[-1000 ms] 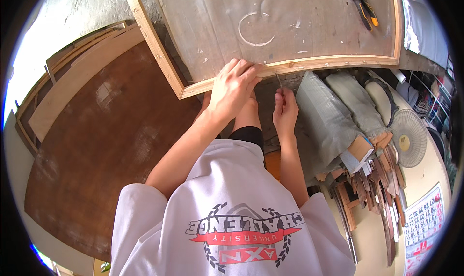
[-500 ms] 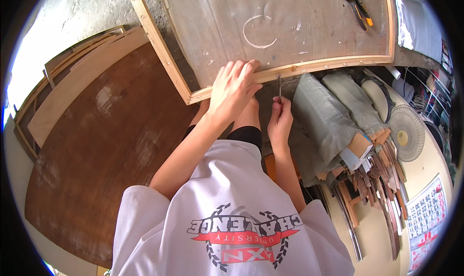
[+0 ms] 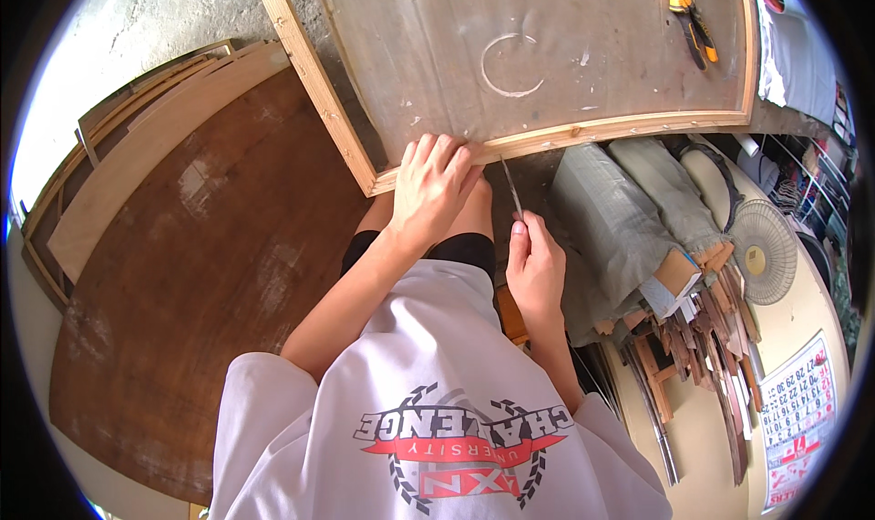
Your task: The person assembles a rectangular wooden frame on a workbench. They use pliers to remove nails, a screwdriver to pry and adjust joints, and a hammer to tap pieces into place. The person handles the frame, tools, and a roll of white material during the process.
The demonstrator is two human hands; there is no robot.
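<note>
A light wooden frame (image 3: 602, 132) lies before me, its near rail running across in front of my knees. My left hand (image 3: 432, 185) rests on that rail near its left corner, fingers bent over the wood. My right hand (image 3: 536, 269) holds a thin metal tool (image 3: 511, 187) with a slender shaft; its handle end is hidden in the fist. The shaft tilts up and left, its tip at the rail's near edge just right of my left hand. Whether the tip touches the wood, I cannot tell. Small shiny bits, perhaps staples, dot the rail.
Black and orange pliers (image 3: 693, 26) lie on the worn board (image 3: 583, 46) inside the frame. A large brown wooden panel (image 3: 182, 274) leans at left. To the right are a grey-green cloth cover (image 3: 606, 228), scrap wood strips (image 3: 706, 351) and a round fan (image 3: 764, 251).
My right hand has drawn back toward me, and the tool has gone from nearly upright to slanting left. Its tip has shifted left along the rail, closer to my left hand.
</note>
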